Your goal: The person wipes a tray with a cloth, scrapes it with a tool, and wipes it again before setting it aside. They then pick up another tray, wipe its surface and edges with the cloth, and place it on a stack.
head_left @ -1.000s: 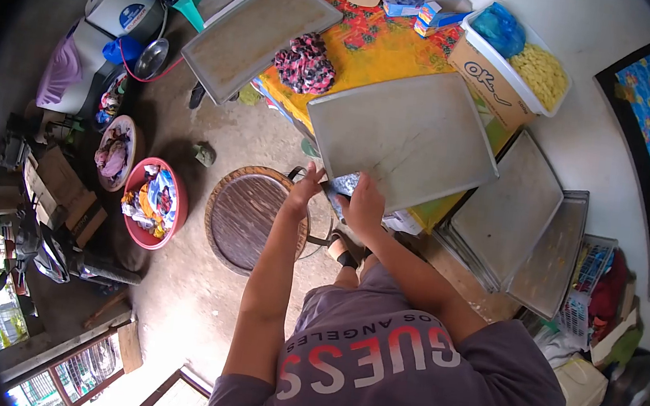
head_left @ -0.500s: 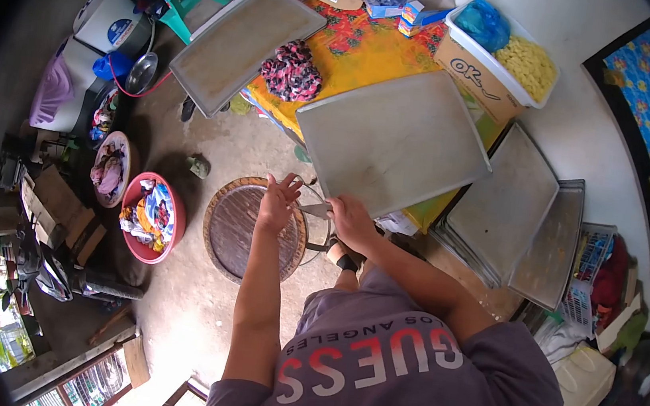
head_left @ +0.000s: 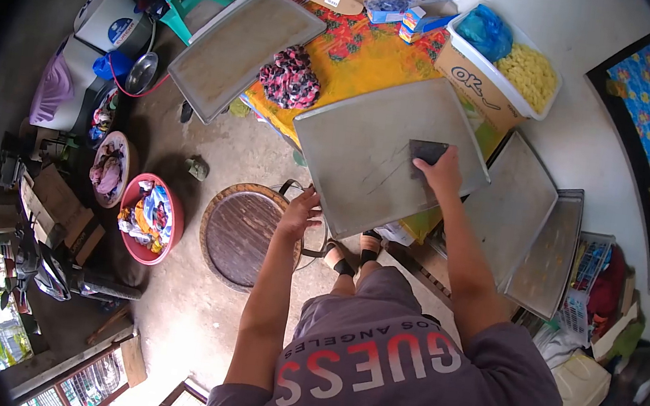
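A flat metal baking tray (head_left: 371,152) lies tilted across the near side of the cloth-covered table, with thin dark streaks on its surface. My right hand (head_left: 442,175) is closed on a dark, flat, square-edged scraper (head_left: 425,152), pressed against the right part of the tray. At the tray's near left edge is my left hand (head_left: 301,215), its fingers curled at the rim. Below that hand stands a round wooden-topped stool (head_left: 241,234) with a patterned border.
On the table sit a pink-and-black rag bundle (head_left: 290,76) and another tray (head_left: 246,50). A white tub (head_left: 540,107) of yellow pieces rests on a carton. More trays (head_left: 501,207) lean at right. A red basin (head_left: 178,222) of cloths stands left.
My right hand has moved up and right onto the tray with the scraper. My left hand has shifted right and down to the tray's edge. Dark streaks now show on the tray.
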`<move>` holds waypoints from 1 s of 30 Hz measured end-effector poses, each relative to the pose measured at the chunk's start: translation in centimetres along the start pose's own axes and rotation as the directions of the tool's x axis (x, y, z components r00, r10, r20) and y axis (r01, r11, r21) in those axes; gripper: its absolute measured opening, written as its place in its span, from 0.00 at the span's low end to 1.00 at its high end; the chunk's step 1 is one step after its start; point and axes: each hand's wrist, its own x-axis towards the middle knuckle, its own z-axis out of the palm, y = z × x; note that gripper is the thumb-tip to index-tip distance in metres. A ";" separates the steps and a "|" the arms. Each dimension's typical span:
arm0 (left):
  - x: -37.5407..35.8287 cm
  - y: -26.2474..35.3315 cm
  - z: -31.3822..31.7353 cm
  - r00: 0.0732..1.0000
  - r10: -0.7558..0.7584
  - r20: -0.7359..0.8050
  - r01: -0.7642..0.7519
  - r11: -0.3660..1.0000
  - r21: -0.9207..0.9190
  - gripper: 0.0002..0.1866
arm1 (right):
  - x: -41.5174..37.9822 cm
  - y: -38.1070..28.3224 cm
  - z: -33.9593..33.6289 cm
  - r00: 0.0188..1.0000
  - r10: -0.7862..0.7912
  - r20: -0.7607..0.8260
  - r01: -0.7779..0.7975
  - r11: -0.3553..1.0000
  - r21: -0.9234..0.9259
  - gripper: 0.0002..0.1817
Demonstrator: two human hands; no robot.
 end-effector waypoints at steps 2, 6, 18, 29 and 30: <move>0.5 -0.5 0.3 1.000 0.014 0.015 -0.013 0.999 -0.032 0.31 | 2.4 0.4 0.1 0.997 0.069 0.043 -0.063 0.990 -0.127 0.42; 1.1 -0.7 0.5 1.000 0.007 -0.004 -0.008 0.993 -0.118 0.29 | 0.9 -3.6 3.9 0.981 -0.120 0.152 0.130 0.990 -0.062 0.42; 0.6 -0.2 0.8 1.000 -0.020 0.002 0.020 0.993 -0.117 0.28 | -4.4 -9.3 8.0 0.895 -0.369 0.249 0.413 0.897 -0.159 0.37; 1.3 -0.9 -0.1 0.997 -0.011 0.071 0.024 0.982 -0.188 0.29 | -9.3 -9.9 9.8 0.875 -0.380 0.300 0.397 0.918 0.007 0.46; 1.2 -1.0 -0.4 0.997 0.000 0.082 0.020 0.971 -0.239 0.30 | -9.4 -10.1 10.0 0.871 -0.392 0.295 0.397 0.917 0.047 0.46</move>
